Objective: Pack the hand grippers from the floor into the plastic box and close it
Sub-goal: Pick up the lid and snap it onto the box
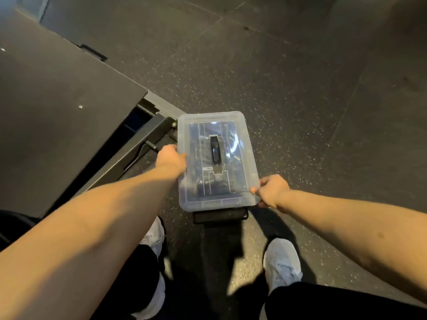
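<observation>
Gripping lidded plastic box (216, 158): left hand (172, 158), right hand (272, 190).

The box (217, 200) is seen to be clear, its handle (215, 150) black. Around the box, the grey floor (300, 100) is speckled white.

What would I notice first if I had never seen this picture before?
First you would notice the clear plastic box in the middle, with its lid on, a black handle on top and dark shapes showing through. The left hand grips its left edge and the right hand grips its near right corner. Pale shoes stand on the speckled floor at the bottom.
</observation>
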